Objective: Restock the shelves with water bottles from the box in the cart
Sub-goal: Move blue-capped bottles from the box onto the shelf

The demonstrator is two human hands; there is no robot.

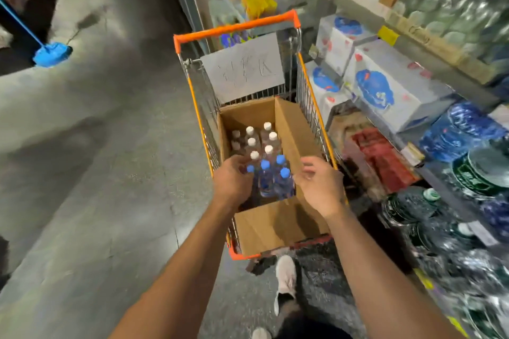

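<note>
We see the blue-capped bottles (pixel 271 179) standing upright in the box (pixel 292 129), directly between both hands. Our left hand (pixel 231 180) curls at 1 cap, grip unclear; our right hand (pixel 319 184) hovers loose-fingered, empty.

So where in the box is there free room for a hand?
Free: the near end of the box, behind the blue-capped bottles, and the far left corner. Crowded: the middle, where white-capped bottles stand close together and the left hand already reaches.
</note>
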